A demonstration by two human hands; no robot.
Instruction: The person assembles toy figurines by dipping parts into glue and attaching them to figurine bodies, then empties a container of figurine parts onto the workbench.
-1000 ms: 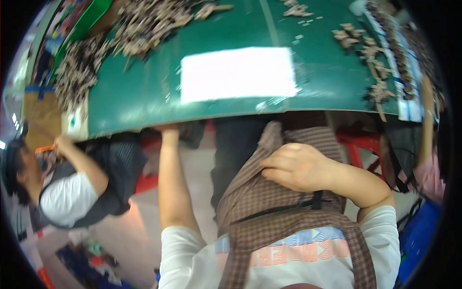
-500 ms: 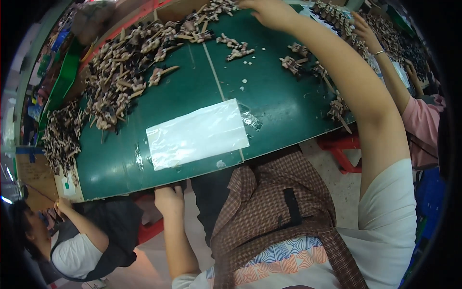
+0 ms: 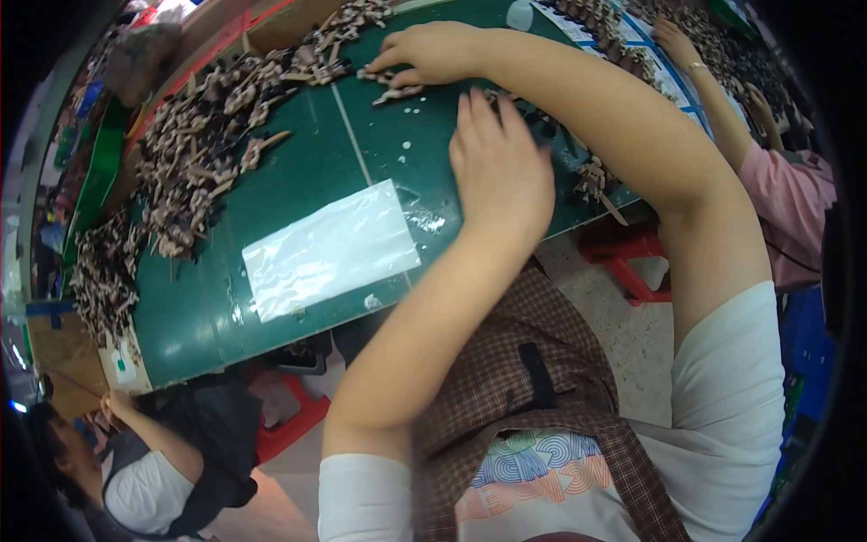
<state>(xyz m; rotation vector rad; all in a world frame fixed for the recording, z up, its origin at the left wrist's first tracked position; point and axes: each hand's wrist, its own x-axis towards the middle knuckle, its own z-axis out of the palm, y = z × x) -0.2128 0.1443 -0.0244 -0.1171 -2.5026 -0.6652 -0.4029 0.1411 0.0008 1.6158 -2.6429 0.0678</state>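
Note:
My right hand [image 3: 438, 54] reaches across the green table [image 3: 316, 163], its fingers apart over a couple of small doll-like figurines [image 3: 397, 93]; one lies just under its thumb. Below the right forearm is my left hand [image 3: 501, 163], slightly blurred, fingers stretched out and holding nothing that shows. Its fingertips are close to several more figurines, mostly hidden by my hand and forearm. Another figurine [image 3: 594, 181] lies by the table's near right edge. A big heap of pinkish and dark figurines [image 3: 199, 135] spreads along the far left side.
A white sheet in clear plastic [image 3: 330, 248] lies near the front edge. Small white bits [image 3: 405, 145] dot the table. Figurines stand in rows [image 3: 632, 59] at the far right, near a co-worker's hand [image 3: 675, 43]. Another person [image 3: 153, 461] sits at left. Red stools [image 3: 628, 262] stand below.
My left hand has come up from below the table edge to over the table's right part. My right hand has moved left and nearer, down to the loose figurines. The view has shifted slightly.

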